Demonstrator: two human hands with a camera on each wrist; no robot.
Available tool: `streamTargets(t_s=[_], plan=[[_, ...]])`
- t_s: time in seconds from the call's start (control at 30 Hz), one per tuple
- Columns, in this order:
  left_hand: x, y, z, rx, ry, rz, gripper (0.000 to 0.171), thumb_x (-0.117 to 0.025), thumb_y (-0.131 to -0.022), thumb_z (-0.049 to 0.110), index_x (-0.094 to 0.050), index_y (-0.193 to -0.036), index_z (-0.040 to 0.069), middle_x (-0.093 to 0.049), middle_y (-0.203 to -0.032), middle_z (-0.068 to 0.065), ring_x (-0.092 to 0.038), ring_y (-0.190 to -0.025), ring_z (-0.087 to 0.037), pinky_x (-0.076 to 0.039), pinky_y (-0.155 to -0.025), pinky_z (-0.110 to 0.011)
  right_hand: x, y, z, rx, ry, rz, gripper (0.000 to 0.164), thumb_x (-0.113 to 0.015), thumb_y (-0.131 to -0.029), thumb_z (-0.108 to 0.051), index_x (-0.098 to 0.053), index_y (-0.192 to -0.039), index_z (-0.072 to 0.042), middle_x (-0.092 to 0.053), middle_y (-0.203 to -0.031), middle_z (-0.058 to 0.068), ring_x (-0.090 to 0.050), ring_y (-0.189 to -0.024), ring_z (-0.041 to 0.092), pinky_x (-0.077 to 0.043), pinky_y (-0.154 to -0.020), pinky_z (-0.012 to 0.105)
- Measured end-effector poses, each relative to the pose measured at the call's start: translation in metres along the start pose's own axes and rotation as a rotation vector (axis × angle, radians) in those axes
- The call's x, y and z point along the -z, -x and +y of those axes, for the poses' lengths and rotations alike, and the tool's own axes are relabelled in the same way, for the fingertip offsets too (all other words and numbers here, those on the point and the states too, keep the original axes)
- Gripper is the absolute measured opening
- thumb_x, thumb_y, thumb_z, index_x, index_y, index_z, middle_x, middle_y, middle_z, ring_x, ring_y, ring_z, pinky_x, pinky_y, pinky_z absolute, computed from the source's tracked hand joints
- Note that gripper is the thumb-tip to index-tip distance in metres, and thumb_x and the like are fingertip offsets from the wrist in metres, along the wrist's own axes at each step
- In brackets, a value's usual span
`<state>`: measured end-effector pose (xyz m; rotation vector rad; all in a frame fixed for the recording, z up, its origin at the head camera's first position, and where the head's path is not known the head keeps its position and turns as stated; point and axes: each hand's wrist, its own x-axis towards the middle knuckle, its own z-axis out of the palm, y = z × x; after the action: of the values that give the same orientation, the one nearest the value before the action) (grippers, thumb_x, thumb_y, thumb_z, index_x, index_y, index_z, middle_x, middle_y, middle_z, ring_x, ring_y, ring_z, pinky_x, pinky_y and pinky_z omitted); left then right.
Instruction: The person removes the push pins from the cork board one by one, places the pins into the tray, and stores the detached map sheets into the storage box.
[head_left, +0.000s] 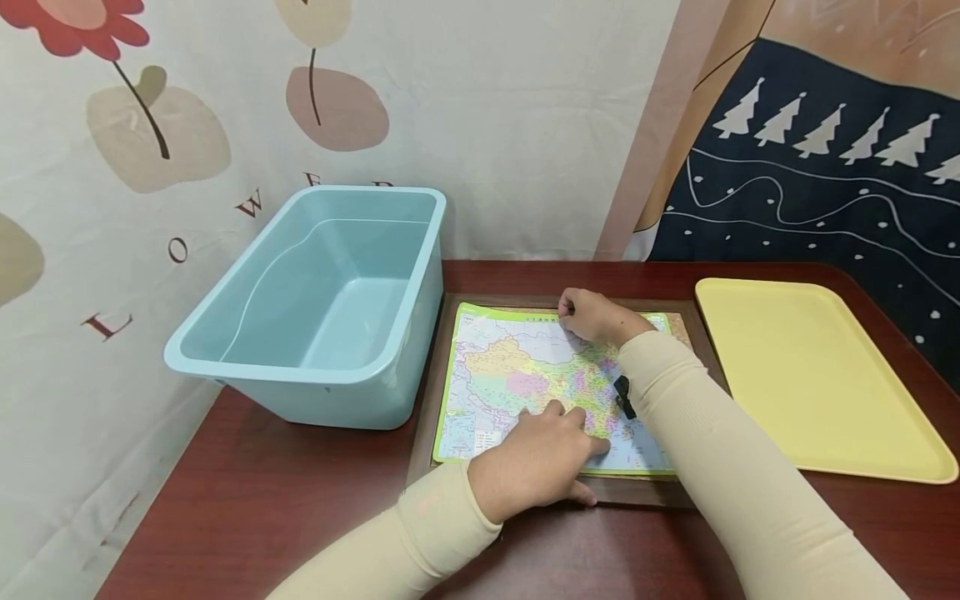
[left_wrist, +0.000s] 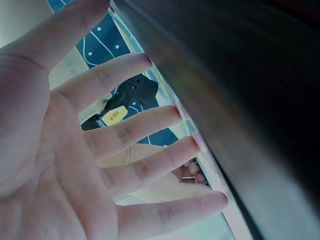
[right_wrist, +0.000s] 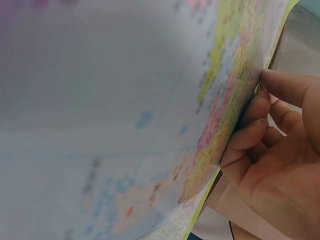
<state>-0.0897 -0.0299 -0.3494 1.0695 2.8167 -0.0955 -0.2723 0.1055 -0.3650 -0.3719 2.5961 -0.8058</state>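
A map sheet with a lime-green border lies on a brown-framed cork board on the table. Near its lower edge my left hand rests with fingers spread, thumb by the board's front rim. Seen from the left wrist, the fairly straight fingers of that hand touch the sheet with their tips. At the far edge my right hand pinches the map's border. From the right wrist, the thumb and curled fingers of this hand meet at the map's edge; part of their contact is hidden.
A light blue plastic tub stands left of the board, its inside bare. To the right lies a flat yellow tray. Both share a dark red table. Printed cloths hang behind it.
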Motion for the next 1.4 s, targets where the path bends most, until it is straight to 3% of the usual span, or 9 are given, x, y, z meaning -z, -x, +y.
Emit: streamTargets(t_s=[0.83,1.4], plan=[[0.0010,-0.0002,0.0004,0.002,-0.003,-0.006,0.055,-0.077,-0.075,0.062,-0.067,-0.126,0.042,-0.064,-0.112,0.002,-0.058,-0.098,-0.021,-0.055,-0.068,-0.044,-0.0002,-0.0003,0.0011,0.014,-0.014,-0.009,0.006,-0.046,-0.104,-0.010,-0.049,-0.102,-0.005,-0.048,-0.094,0.011,-0.049,-0.084,0.024,-0.042,-0.072,0.034],[0.0009,0.0005,0.0009,0.002,0.005,-0.007,0.056,-0.078,-0.075,0.061,-0.067,-0.126,0.041,-0.064,-0.112,0.002,-0.057,-0.098,-0.022,-0.055,-0.068,-0.045,-0.0009,-0.0012,0.0023,0.026,-0.004,-0.003,0.004,-0.047,-0.103,-0.008,-0.049,-0.103,-0.005,-0.050,-0.099,0.013,-0.051,-0.091,0.026,-0.042,-0.077,0.036]])
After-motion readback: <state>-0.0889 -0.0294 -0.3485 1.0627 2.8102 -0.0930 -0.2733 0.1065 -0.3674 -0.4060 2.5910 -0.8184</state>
